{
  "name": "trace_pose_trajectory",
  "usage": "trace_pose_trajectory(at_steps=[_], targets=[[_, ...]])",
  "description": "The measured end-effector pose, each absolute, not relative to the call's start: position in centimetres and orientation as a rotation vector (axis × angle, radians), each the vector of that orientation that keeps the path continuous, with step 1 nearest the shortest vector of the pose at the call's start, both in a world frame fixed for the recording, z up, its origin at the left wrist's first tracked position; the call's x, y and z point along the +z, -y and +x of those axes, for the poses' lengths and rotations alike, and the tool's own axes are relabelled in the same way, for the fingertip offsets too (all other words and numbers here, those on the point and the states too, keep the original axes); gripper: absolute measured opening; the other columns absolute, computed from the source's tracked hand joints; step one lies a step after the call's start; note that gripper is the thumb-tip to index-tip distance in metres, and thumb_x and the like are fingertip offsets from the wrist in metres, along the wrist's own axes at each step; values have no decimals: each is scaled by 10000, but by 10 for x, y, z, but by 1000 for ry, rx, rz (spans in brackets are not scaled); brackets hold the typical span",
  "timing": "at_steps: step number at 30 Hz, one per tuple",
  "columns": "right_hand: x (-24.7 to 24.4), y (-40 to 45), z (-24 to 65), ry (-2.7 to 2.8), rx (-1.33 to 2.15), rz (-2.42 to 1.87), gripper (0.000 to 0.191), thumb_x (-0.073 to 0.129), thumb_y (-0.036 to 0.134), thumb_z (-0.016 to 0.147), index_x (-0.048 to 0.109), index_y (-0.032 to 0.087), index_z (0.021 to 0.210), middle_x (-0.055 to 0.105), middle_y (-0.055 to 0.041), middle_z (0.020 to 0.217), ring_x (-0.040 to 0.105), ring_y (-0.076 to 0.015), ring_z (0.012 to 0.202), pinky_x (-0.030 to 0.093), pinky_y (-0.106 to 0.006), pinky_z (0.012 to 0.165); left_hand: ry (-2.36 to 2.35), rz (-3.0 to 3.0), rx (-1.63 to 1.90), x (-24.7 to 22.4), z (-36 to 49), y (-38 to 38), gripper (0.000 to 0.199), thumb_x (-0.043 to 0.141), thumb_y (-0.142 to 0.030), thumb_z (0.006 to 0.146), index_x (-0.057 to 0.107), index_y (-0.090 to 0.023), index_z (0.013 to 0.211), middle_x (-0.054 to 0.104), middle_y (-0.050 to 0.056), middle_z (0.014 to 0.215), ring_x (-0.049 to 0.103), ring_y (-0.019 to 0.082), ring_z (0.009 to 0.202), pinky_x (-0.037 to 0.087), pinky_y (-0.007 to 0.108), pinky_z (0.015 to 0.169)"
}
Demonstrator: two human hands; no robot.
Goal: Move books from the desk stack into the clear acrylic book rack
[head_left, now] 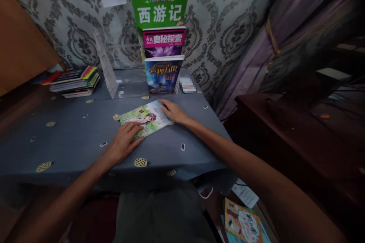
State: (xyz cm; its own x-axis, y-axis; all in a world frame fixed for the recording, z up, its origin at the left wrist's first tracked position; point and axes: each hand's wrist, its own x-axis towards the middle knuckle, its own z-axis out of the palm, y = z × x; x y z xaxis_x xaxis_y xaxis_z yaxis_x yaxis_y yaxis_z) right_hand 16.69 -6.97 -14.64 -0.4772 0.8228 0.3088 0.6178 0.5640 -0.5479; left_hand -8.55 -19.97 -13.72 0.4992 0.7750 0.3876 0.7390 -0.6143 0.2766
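A thin paperback book (151, 117) with a green and white cover and a drawn figure lies at a slant on the grey-blue tablecloth. My left hand (125, 140) rests on its lower left part, fingers stretched over the cover and thumb apart. At the upper right corner lies my right hand (172, 111), its fingers extended along the edge. Behind the book, a clear tiered rack (132, 87) holds several upright books. Its front one is a dark blue book (163, 78), with a magenta and purple book (164, 40) and a green book (159, 3) higher up.
A stack of books (76, 83) lies at the table's back left. A small pixelated item (187, 84) sits right of the rack. Rightward stands a dark red wooden cabinet (285, 136). Low at the right are an orange book (242, 222) and a printed paper (245, 194).
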Motion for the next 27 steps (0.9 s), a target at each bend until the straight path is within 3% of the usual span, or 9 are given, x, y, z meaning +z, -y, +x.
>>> trace_pose_trajectory(at_steps=[5, 10, 16, 21, 27], targets=[[-153, 117, 188, 2324, 406, -1151, 460, 375, 370, 1034, 538, 164, 1411, 574, -163, 1466, 538, -282, 1362, 426, -491, 1134, -1388, 2560, 702, -137, -88, 199, 397, 505, -464, 991, 569, -200, 1281, 595, 138, 1353, 531, 282, 1302, 442, 498, 1111], [-141, 144, 177, 2487, 138, -1145, 406, 378, 345, 1045, 639, 160, 1294, 618, -184, 1405, 511, -337, 1374, 335, -603, 1163, -1472, 2407, 708, -133, -104, 183, 432, 428, -426, 1002, 527, -169, 1336, 590, 153, 1375, 527, 278, 1308, 421, 483, 1132], [-133, 152, 104, 2763, 298, -572, 380, 437, 278, 1045, 587, 175, 1378, 564, -122, 1488, 446, -247, 1436, 322, -475, 1206, -1530, 2200, 776, -136, -142, 147, 390, 377, -246, 944, 532, -144, 1287, 660, 138, 1307, 614, 239, 1234, 457, 449, 1107], [-134, 150, 58, 2800, 354, -346, 324, 436, 245, 1050, 644, 188, 1292, 665, -96, 1362, 494, -233, 1376, 325, -490, 1197, -1526, 2146, 804, -139, -148, 143, 410, 394, -242, 932, 521, -136, 1307, 664, 144, 1333, 618, 230, 1257, 466, 434, 1098], [-134, 169, 89, 2720, 445, -219, 340, 422, 198, 1046, 656, 175, 1292, 704, -103, 1295, 496, -228, 1365, 386, -480, 1169, -1688, 2368, 675, -137, -136, 155, 427, 361, -255, 964, 556, -156, 1331, 688, 120, 1291, 649, 236, 1178, 491, 430, 1050]])
